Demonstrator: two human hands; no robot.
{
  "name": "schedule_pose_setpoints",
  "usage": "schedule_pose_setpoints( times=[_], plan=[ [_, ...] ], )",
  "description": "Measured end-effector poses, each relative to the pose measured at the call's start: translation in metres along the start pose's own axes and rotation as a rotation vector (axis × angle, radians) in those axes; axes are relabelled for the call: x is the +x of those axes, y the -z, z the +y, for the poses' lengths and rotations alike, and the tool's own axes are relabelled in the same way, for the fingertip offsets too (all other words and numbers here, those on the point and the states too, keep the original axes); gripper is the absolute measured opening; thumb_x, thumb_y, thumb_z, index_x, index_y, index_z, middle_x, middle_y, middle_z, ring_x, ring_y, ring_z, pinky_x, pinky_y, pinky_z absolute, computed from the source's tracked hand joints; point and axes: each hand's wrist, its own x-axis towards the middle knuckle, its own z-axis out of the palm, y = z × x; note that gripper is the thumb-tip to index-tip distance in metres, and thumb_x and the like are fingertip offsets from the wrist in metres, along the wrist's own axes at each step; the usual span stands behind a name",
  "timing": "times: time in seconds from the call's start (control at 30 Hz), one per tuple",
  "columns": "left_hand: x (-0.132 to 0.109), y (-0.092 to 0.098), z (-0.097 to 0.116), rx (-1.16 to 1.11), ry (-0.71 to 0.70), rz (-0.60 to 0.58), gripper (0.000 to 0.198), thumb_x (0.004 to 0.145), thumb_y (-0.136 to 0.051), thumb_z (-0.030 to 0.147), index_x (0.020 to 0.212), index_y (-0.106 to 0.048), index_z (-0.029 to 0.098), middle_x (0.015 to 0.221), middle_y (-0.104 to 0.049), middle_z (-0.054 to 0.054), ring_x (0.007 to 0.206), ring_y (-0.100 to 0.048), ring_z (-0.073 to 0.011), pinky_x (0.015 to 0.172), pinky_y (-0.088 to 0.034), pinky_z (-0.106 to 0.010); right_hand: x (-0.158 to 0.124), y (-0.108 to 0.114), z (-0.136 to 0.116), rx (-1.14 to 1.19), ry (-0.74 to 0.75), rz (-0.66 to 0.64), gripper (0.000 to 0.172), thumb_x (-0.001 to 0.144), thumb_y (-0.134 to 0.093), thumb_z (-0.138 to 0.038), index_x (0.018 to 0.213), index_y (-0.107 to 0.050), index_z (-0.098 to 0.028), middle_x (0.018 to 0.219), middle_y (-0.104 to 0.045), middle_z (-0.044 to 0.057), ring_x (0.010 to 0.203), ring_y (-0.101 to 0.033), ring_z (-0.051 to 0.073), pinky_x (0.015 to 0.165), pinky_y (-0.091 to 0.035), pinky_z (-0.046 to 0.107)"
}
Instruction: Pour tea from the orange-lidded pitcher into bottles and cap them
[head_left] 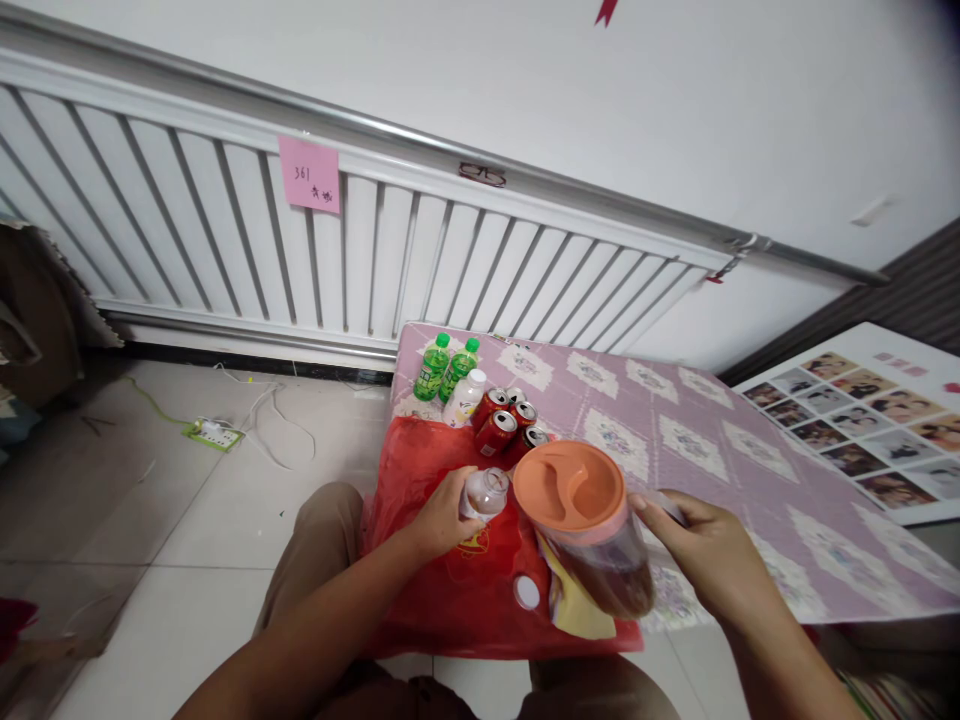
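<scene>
L hand (439, 520) grips small clear bottle (485, 493), cap off, over red bag (435, 590). R hand (709, 560) holds pitcher (592, 530) w/ orange lid by its handle. White cap (527, 592) lies on bag.

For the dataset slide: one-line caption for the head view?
Left hand grips a small bottle; right hand holds an orange-lidded pitcher beside it, over a red bag.

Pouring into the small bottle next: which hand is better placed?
Right, likely. The right hand grips the handle of the clear plastic pitcher with orange lid, tilted toward the small clear plastic bottle, which the left hand steadies over the red plastic bag.
</scene>
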Motion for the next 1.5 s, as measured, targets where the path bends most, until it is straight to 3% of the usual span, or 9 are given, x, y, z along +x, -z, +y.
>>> schedule_pose_setpoints(
  times=[0.23, 0.77, 1.03, 1.5],
  plan=[
    [0.0, 0.001, 0.002, 0.016, -0.007, -0.012, 0.082, 0.067, -0.079, 0.011, 0.14, -0.043, 0.02, 0.137, -0.055, -0.014, 0.128, -0.053, -0.0327, 0.111, -0.041, -0.05, -0.002, 0.001, -0.006, -0.018, -0.015, 0.015, 0.05, 0.072, -0.068, -0.065, 0.052, -0.055, -0.021, 0.049, -0.049, -0.002, 0.048, -0.048, 0.014, 0.045, -0.041, 0.024],
    [0.001, 0.0, 0.001, -0.034, -0.003, 0.002, 0.082, 0.066, -0.08, 0.012, 0.139, -0.045, 0.021, 0.137, -0.055, -0.013, 0.129, -0.052, -0.0324, 0.112, -0.04, -0.05, -0.001, 0.003, -0.004, -0.067, -0.01, 0.017, 0.055, 0.074, -0.062, -0.068, 0.05, -0.046, -0.022, 0.049, -0.036, -0.004, 0.048, -0.037, 0.011, 0.043, -0.032, 0.023],
    [0.001, -0.001, 0.001, -0.015, -0.012, -0.009, 0.081, 0.067, -0.079, 0.011, 0.139, -0.043, 0.021, 0.138, -0.055, -0.013, 0.128, -0.052, -0.0316, 0.112, -0.04, -0.049, -0.001, 0.006, -0.019, -0.083, 0.04, 0.029, 0.054, 0.074, -0.065, -0.066, 0.048, -0.048, -0.022, 0.046, -0.041, -0.003, 0.046, -0.039, 0.011, 0.041, -0.033, 0.023],
    [0.001, 0.0, 0.002, -0.021, -0.006, -0.007, 0.082, 0.066, -0.078, 0.009, 0.139, -0.043, 0.022, 0.137, -0.055, -0.012, 0.129, -0.051, -0.0321, 0.113, -0.039, -0.049, -0.001, 0.006, -0.016, -0.077, 0.029, 0.019, 0.052, 0.074, -0.066, -0.063, 0.047, -0.049, -0.022, 0.046, -0.043, -0.003, 0.045, -0.042, 0.012, 0.041, -0.034, 0.023]
  ],
)
